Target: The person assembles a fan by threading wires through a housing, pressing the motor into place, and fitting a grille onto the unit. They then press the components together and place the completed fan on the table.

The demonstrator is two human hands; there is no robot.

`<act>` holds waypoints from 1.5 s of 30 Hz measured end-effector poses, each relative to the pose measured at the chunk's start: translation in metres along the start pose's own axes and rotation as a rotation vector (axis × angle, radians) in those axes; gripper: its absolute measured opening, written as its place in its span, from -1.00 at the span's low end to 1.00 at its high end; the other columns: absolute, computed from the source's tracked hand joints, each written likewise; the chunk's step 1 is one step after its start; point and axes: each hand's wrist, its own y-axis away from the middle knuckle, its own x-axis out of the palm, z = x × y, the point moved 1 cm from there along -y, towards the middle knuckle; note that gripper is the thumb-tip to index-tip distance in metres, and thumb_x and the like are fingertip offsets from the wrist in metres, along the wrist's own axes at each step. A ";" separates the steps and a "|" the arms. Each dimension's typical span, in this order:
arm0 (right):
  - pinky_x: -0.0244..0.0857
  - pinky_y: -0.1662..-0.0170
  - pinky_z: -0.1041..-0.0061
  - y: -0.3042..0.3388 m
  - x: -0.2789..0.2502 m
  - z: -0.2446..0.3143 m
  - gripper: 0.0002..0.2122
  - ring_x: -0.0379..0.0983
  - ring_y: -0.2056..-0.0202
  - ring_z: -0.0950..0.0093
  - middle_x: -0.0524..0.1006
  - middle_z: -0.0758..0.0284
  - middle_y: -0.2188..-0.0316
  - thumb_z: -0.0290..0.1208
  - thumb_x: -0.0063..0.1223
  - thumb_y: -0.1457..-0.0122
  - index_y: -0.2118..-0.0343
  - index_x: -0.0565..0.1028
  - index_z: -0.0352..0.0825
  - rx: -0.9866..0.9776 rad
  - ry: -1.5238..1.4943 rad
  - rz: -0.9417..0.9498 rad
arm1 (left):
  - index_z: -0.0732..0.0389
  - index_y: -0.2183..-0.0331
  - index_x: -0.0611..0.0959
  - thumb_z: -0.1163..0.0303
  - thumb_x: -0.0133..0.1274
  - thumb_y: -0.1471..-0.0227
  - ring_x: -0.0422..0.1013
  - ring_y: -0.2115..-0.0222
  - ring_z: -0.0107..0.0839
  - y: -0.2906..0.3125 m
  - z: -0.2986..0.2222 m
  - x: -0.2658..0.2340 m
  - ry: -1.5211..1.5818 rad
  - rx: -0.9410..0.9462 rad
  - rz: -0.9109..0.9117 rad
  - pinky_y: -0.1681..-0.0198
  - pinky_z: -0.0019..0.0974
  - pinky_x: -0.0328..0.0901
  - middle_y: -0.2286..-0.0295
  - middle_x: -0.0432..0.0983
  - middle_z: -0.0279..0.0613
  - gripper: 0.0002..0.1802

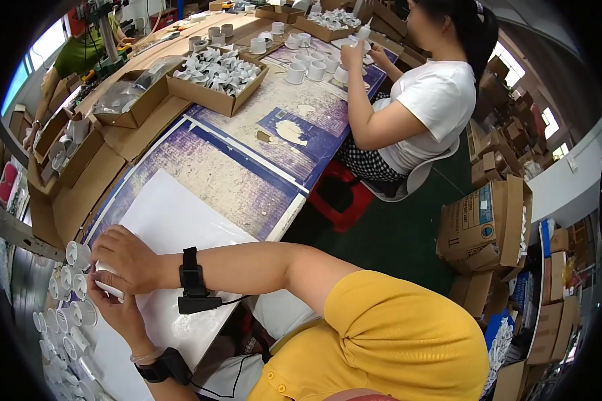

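Note white plastic cups [83, 313] massed at far left. Just rightward, see one rounded white plastic part [109, 279] between left hand [118, 314] and right hand [126, 258], held by fingers of both, near left edge of white sheet [180, 200]; cannot make out full shape beneath them. Judge light, stiff, probably slick; grip around outer wall, sparing thin edges.

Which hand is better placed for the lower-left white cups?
Probably the left hand: it is nearer those white cups than the right hand, though both hold the white piece.
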 end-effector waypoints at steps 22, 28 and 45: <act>0.23 0.08 0.40 -0.014 -0.002 0.003 -0.53 0.32 0.11 0.29 0.36 0.18 0.11 -0.03 -0.07 -0.15 0.06 0.32 -0.35 -0.045 -0.188 0.227 | 0.19 0.06 0.35 0.55 0.27 0.27 0.27 0.02 -0.36 0.004 -0.031 -0.007 0.120 0.171 -0.127 0.01 -0.25 0.32 0.07 0.21 -0.20 -0.32; 0.23 0.09 0.39 -0.012 0.000 0.008 -0.56 0.33 0.14 0.28 0.38 0.20 0.16 -0.10 0.07 -0.08 0.11 0.34 -0.34 -0.112 -0.080 0.166 | 0.18 0.05 0.35 0.52 0.27 0.27 0.28 0.03 -0.32 0.006 -0.028 -0.005 0.103 0.177 -0.109 0.03 -0.27 0.34 0.06 0.26 -0.18 -0.33; 0.20 0.02 0.57 -0.001 0.007 0.009 -0.77 0.31 0.12 0.51 0.39 0.34 0.18 -0.37 -0.06 -0.19 0.14 0.35 -0.33 0.247 -0.506 0.147 | 0.20 0.13 0.42 0.51 0.30 0.38 0.34 0.18 -0.27 0.002 -0.030 -0.005 -0.197 0.373 -0.192 0.10 -0.30 0.28 0.21 0.37 -0.16 -0.34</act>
